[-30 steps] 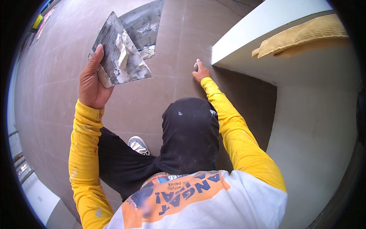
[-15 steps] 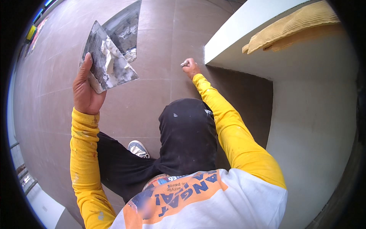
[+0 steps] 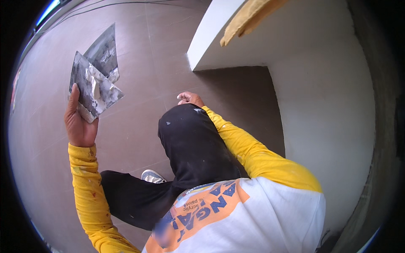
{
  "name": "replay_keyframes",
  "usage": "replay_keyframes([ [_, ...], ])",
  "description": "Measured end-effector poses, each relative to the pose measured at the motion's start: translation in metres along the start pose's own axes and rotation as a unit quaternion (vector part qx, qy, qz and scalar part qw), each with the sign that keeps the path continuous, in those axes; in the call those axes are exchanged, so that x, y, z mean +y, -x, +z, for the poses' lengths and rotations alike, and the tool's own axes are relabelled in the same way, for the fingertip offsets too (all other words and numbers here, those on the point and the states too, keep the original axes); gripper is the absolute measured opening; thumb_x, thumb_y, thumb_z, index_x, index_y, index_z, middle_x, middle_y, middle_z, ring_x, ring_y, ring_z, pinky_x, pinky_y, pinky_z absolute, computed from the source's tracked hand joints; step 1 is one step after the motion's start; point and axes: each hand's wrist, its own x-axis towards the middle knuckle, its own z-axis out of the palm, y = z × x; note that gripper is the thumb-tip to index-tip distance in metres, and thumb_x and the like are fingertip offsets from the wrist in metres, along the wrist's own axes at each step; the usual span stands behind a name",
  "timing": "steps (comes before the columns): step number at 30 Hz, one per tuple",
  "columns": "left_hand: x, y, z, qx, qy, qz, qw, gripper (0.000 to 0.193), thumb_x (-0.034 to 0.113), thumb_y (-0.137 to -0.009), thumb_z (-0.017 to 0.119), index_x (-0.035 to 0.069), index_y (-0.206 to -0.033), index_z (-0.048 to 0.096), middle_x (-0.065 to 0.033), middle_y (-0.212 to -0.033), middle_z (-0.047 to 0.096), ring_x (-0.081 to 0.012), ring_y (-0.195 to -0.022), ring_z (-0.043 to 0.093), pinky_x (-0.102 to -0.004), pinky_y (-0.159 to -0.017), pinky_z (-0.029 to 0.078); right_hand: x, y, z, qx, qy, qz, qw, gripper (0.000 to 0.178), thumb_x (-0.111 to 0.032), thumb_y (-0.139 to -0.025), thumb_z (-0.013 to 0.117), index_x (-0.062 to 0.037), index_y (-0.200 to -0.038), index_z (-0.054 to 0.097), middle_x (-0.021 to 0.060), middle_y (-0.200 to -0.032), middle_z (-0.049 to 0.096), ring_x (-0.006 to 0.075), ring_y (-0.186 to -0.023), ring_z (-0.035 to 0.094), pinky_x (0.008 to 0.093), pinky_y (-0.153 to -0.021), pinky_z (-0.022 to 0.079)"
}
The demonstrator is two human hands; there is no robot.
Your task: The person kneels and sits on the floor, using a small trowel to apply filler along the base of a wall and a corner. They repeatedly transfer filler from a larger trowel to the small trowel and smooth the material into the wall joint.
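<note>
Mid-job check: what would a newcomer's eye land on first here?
First, the two overlapping grey plates smeared with white paste, held in the left hand at the picture's upper left. Next, the bright yellow sleeves on either side of the white shirt, and the yellow cloth at the top edge, right of centre.

From our head we look steeply down, close over our raised knee (image 3: 185, 130), across the floor (image 3: 135, 84) to its right edge.
</note>
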Motion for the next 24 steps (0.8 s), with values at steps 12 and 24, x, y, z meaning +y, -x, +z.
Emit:
replay_keyframes([
  [12,0.013,-0.002,0.011,0.030,-0.002,-0.059,0.998,0.033,0.022,-0.098,0.055,0.003,-0.124,0.054,-0.0099,-0.123,0.061,-0.0217,-0.110,0.060,-0.0368,-0.096,0.050,-0.256,0.012,0.070,-0.138,-0.246,-0.099,0.954,0.071,-0.059,-0.087,0.058,-0.0002,-0.125,0.052,0.0100,-0.104,0.060,0.0151,-0.085,0.060,0.0304,-0.071,0.056],
  [24,0.035,-0.009,0.036,0.038,-0.041,-0.167,0.984,0.039,0.026,-0.099,0.050,0.003,-0.131,0.047,-0.0109,-0.129,0.056,-0.0233,-0.116,0.056,-0.0400,-0.102,0.045,-0.302,0.000,0.105,-0.140,-0.347,-0.003,0.927,0.042,-0.034,-0.089,0.067,-0.0004,-0.111,0.056,0.0093,-0.091,0.065,0.0188,-0.068,0.066,0.0275,-0.054,0.057],
])
